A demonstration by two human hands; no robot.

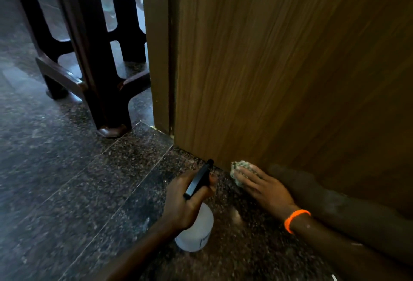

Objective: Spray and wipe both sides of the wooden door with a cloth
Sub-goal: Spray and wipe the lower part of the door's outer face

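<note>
Fingers of the right hand (260,183) lay straight, pressing a crumpled cloth (240,170) against the wooden door's (290,68) bottom edge. The left hand (186,200) gripped a white spray bottle (197,233) on the granite floor (67,168) just beside.

left hand (185,200) curled in a grip, right hand (261,185) flat, fingers straight

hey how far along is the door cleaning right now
Done: cannot tell; no wet streaks show on the wooden door. In hand: the right hand presses a cloth against the door's bottom edge; the left hand grips the spray bottle. Left: the other side, out of view.
</note>
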